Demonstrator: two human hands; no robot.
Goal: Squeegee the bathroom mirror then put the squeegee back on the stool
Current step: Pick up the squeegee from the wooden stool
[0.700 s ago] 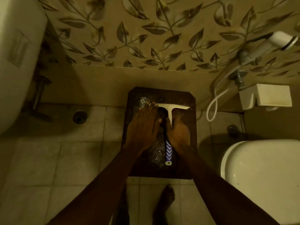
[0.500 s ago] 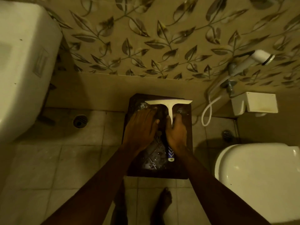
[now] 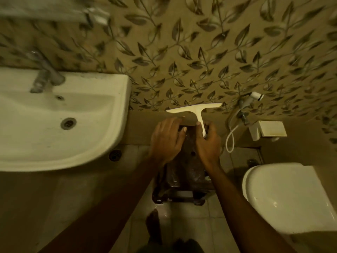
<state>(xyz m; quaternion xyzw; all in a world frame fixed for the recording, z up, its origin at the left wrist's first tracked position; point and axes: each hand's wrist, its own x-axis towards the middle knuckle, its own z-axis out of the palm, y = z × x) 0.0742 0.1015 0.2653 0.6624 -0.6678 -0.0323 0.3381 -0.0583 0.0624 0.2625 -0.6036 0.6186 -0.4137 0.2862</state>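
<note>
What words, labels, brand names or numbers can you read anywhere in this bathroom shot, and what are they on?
None can be read.
The squeegee, the sink, the toilet and the white wall box show no lettering.
The right hand covers the squeegee's handle, so any mark there is hidden.
The picture's top left corner is too blurred to tell.

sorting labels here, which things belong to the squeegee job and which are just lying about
Job: white T-shaped plastic squeegee, in the right hand; dark brown stool; left hand, open.
Lying about: white ceramic washbasin; metal tap; white toilet; white hand sprayer.
</note>
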